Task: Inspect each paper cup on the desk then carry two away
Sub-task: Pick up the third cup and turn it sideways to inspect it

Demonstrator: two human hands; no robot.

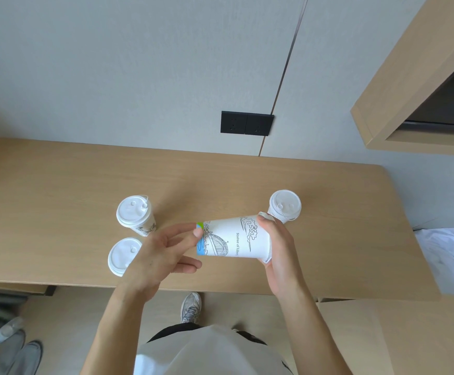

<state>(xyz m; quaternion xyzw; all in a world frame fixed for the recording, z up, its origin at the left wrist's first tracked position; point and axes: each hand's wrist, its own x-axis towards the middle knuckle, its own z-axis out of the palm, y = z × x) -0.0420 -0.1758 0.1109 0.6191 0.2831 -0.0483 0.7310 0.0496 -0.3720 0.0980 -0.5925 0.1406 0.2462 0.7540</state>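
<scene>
A printed paper cup (234,239) lies on its side in the air just above the near middle of the wooden worktop (58,185), its base pointing to the person's left and its lidded mouth to their right. The right hand (279,255) grips the wide lidded end, thumb on top and fingers curled round the rim underneath. The left hand (161,255) is released and grasps nothing: its fingers are stretched out nearly straight, and one fingertip touches the coloured band at the cup's base while the thumb hangs apart below. The cup's side shows line drawings and the words "Statue of" (the rest of the line curves out of sight).

Three more cups stand upright on the worktop, each with a white plastic lid. The back left cup (132,212) and the front left cup (123,254) stand close together, the front one partly hidden behind the left wrist. The right cup (285,204) stands just behind the right hand's fingertips.

On the grey wall (112,63) behind the worktop sits a black double socket plate (246,123). A wooden cabinet (409,77) juts in at the upper right, and white fabric (450,253) lies beyond the worktop's right end. On the floor below are the person's grey sneaker (191,307) and, at the lower left, a clear plastic bottle (4,331).
</scene>
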